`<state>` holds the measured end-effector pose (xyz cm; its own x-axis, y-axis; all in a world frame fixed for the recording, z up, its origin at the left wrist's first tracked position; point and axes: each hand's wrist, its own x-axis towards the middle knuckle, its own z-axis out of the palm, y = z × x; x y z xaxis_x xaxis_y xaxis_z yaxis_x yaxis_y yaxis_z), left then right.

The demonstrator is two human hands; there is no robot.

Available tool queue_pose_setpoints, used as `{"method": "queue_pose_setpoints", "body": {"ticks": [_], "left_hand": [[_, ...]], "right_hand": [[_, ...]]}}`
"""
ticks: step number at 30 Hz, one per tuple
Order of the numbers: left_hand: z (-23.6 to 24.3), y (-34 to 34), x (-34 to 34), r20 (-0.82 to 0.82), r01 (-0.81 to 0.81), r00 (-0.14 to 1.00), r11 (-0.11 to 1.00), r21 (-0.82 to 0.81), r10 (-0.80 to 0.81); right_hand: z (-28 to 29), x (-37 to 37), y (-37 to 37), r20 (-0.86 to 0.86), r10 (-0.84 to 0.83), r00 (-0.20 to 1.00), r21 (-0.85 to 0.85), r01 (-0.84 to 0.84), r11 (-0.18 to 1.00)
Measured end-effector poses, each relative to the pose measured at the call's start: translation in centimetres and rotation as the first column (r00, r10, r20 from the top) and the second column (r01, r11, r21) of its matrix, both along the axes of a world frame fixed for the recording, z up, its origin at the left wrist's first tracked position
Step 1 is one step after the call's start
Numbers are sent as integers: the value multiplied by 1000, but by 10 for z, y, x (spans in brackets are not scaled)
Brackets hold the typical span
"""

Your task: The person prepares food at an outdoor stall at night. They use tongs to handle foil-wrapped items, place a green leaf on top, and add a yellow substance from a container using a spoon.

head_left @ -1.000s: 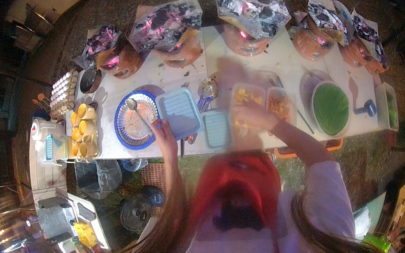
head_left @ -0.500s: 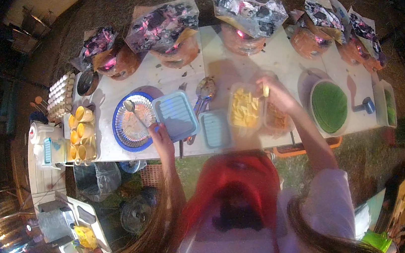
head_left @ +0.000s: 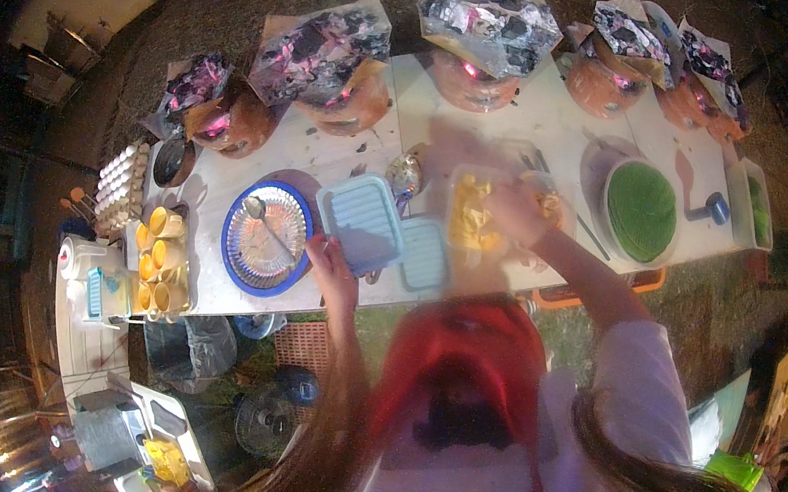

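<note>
Left hand [head_left: 333, 272], centre-left of frame: thumb and fingers closed on the lower-left edge of a light-blue, ridged rectangular plastic lid [head_left: 363, 221], held tilted at mid-frame. A second light-blue, ridged rectangular plastic lid [head_left: 425, 257] lies just to its right, partly overlapped by it in view.

Right hand [head_left: 518, 212], right of centre: motion-blurred, over the right part of a clear rectangular plastic container [head_left: 452, 212] with yellow cut pieces [head_left: 472, 195] inside. Cannot tell whether its fingers are apart, together or gripping a piece.

Just right of this, partly hidden by the hand: a second clear plastic container with reddish-brown contents [head_left: 551, 204].

Left of the left hand: a round, blue-rimmed tray [head_left: 227, 256] with a silver fluted lining; a metal spoon [head_left: 267, 225] rests in it.

Right side of frame: a stack of green round sheets [head_left: 641, 212] in a pale round vessel; farther right, a blue cup [head_left: 717, 208].

Along the top: terracotta stoves [head_left: 476, 91] bearing glowing charcoal [head_left: 494, 16].
</note>
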<state>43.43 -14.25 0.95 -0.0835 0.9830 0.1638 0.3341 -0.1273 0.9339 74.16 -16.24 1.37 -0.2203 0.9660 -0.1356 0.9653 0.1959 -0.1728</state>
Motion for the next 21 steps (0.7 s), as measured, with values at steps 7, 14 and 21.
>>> {"method": "queue_pose_setpoints", "body": {"ticks": [7, 14, 21], "left_hand": [[-9, 7, 16, 9, 67, 998, 997, -26, -67], [-1, 12, 50, -17, 146, 989, 989, -32, -147], [-5, 10, 58, 127, 128, 984, 990, -51, -121]], "right_hand": [[-3, 10, -6, 78, 65, 995, 38, -68, 997], [11, 15, -5, -9, 69, 998, 118, -68, 991], [3, 26, 4, -112, 22, 993, 104, -11, 995]]}}
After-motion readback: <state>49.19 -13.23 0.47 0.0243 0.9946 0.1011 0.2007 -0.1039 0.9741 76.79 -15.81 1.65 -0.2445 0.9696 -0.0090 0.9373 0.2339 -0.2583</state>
